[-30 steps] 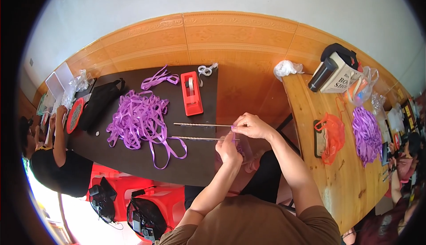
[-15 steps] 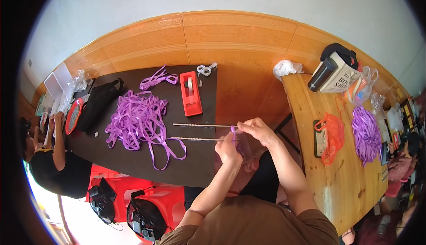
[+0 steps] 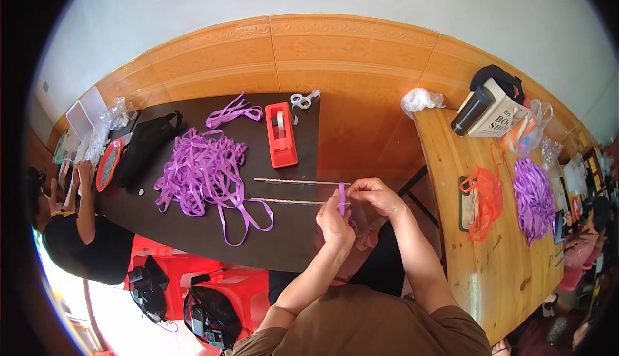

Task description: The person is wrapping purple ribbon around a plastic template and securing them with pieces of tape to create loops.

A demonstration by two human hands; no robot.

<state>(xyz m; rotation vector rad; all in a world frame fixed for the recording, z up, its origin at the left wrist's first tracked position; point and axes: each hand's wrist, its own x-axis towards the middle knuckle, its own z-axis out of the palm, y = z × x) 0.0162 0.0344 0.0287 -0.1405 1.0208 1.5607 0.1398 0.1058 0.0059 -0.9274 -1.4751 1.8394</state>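
Note:
Two thin metal rods lie side by side, reaching past the dark table's right edge. A short length of purple ribbon runs across both near their right ends. My left hand is closed, its thumb and fingers pinching this ribbon at the nearer rod. Just right of the ribbon, my right hand is closed in a pinch. What lies between its fingertips is too small to make out. A clear plastic container shows partly below my hands. To the left, a loose heap of purple ribbon spreads over the table.
A red tape dispenser, tape rolls and a black bag are on the dark table. At right, a wooden table holds a purple ribbon bundle, an orange plastic bag and a bottle. A person sits at left.
My right hand has drawn down and slightly right, from the farther rod to beside the ribbon. The ribbon now stands straighter across both rods. My left hand keeps its pinch.

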